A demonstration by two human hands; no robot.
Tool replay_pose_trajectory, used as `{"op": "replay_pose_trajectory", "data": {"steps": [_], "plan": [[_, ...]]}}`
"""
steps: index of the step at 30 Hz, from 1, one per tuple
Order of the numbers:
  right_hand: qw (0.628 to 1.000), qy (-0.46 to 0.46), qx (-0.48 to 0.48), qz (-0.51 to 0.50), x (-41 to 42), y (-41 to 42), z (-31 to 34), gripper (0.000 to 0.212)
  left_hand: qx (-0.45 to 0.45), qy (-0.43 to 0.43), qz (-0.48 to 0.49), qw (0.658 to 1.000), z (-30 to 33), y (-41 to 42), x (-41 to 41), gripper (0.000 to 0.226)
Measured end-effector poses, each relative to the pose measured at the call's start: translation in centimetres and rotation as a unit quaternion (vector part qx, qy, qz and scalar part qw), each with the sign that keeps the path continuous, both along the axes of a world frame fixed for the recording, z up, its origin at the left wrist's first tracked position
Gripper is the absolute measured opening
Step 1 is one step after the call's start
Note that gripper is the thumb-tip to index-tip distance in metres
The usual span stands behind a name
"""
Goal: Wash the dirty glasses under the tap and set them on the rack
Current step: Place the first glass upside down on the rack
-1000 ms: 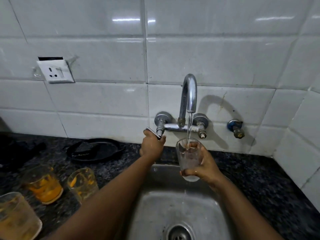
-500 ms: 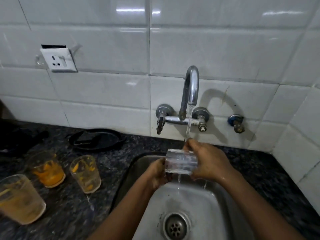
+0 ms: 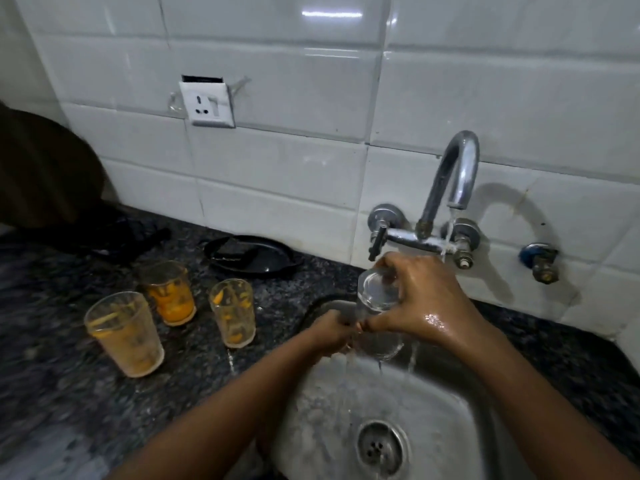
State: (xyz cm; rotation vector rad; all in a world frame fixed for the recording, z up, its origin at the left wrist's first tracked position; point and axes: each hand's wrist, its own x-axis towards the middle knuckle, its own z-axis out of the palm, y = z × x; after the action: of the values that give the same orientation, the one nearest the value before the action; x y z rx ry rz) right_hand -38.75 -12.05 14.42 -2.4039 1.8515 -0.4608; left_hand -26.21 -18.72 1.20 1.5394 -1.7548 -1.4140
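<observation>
We have a single view, from a wide-angle camera worn on the head, looking forward and down. It faces the white tiled wall [image 3: 277,174] squarely enough that the tap [image 3: 450,188] stands right of centre and the wall socket [image 3: 207,103] left of centre. The lens sits close above the sink [image 3: 450,420], whose drain [image 3: 381,445] lies near the bottom edge. Both forearms enter from the lower edge and run up toward the middle. The dark bench [image 3: 69,393] fills the lower left and curves away, and the tile lines bow toward the frame edges. The left part of the bench is blurred. No second view shares this scene.
</observation>
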Motion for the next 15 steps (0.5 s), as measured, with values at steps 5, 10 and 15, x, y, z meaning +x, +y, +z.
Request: {"op": "replay_pose_trajectory", "data": {"steps": [5, 10, 15], "plan": [[0.991, 0.049, -0.121, 0.015, 5.7, -1.5, 0.8, 0.06, -0.229, -0.145, -0.006, 0.963, 3.9, -2.8, 6.4, 0.025], [0.961, -0.012, -0.274, 0.034, 14.4, -5.7, 0.2, 0.06, -0.372, -0.071, 0.071, 0.923, 7.7, -4.3, 16.4, 0.022], [0.961, -0.097, -0.251, 0.065, 30.3, -13.6, -1.1, 0.062, -0.403, -0.054, 0.197, 0.892, 7.3, -8.0, 35.3, 0.029]]}}
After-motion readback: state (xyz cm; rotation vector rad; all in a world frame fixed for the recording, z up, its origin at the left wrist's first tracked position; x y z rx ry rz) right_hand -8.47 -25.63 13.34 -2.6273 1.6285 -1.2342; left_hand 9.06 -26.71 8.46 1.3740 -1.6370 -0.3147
